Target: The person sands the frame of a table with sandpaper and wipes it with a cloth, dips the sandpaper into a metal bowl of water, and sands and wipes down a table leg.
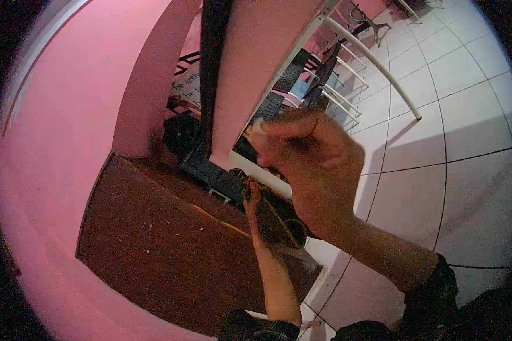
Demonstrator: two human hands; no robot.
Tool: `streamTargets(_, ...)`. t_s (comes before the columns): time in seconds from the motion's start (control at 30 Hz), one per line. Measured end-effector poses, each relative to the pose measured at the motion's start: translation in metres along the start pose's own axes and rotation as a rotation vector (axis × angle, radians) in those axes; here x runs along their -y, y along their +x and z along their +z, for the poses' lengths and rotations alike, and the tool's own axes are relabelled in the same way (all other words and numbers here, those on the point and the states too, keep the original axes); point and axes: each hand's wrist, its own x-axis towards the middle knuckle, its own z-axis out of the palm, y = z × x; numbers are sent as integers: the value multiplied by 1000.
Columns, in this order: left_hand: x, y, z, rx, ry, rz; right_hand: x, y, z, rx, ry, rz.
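1. Pink wall (68, 96) on our left, white tiled floor (472, 216) on our right; view tilted.
2. Progress: we judge work under way around a dark item (273, 221); we see no clearly finished part and can't tell what's left.
3. Dark item sits near mid-view, beyond the brown surface's right side, its round end toward us.
4. Left hand (253, 198) is at the item's upper end; too dim for us to tell its grip.
5. Right hand (318, 159) is raised nearer the camera, fingers curled, blurred; we can't tell whether it pinches anything.
6. Surface: brown surface (148, 256), a few pale specks on it.
7. Room: pink panel (267, 51) with a whitish edge, lettered sign (186, 88) behind, white-legged chairs (347, 104) beyond.
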Motion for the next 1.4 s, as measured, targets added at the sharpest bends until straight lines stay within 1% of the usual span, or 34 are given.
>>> streamTargets(0.1,58,-70,-38,-13,1,-11,-4,7,7,7,-43,-184)
streamTargets(0.13,60,-71,-40,-13,1,-7,-10,7,7,30,-59,-200)
streamTargets(0.17,28,-29,-23,-14,6,-5,-20,8,6,48,-72,-216)
streamTargets(0.2,27,-25,-22,-14,14,-6,-23,8,6,62,-86,-229)
streamTargets(0.3,34,-28,-25,-25,13,-12,-17,6,4,64,-124,-160)
streamTargets(0.4,25,-16,-31,-30,2,-10,-11,6,7,8,-35,-147)
streamTargets(0.47,30,-20,-37,-40,1,-15,-12,8,7,2,-60,-129)
streamTargets(0.5,56,-73,-41,-43,2,-18,-12,9,7,-4,-73,-121)
streamTargets(0.6,36,-21,-41,-38,5,-19,-21,7,8,17,-74,40)
streamTargets(0.67,77,-70,-66,-43,-6,-20,-15,9,6,19,-52,-96)
streamTargets(0.7,88,-79,-71,-47,-11,-22,-12,10,5,18,-40,-163)
streamTargets(0.8,34,-13,-48,-61,-11,-28,-12,11,6,-6,-41,-136)
streamTargets(0.9,25,5,-38,-60,-7,-27,-22,12,7,-20,-83,-21)
streamTargets(0.97,20,16,-35,-61,-14,-25,-12,12,7,-30,-50,-62)
streamTargets(1.0,67,-46,-56,-65,-19,-25,-10,11,7,-34,-34,-79)
streamTargets(1.03,78,-52,-72,-69,-22,-24,-11,12,8,-26,-35,-105)
streamTargets(1.1,47,-15,-62,-78,-20,-31,-15,12,7,-21,-35,-154)
streamTargets(1.13,36,-1,-56,-79,-19,-31,-20,12,6,-2,-97,-164)
streamTargets(1.2,43,-6,-59,-79,-14,-33,-27,11,5,30,-221,-184)
streamTargets(1.3,40,2,-62,-83,-25,-31,-20,10,6,12,-108,-96)
streamTargets(1.37,61,-24,-80,-93,-34,-31,-15,12,6,6,-107,-179)
streamTargets(1.4,60,-20,-81,-100,-34,-33,-14,12,4,-2,-104,-217)
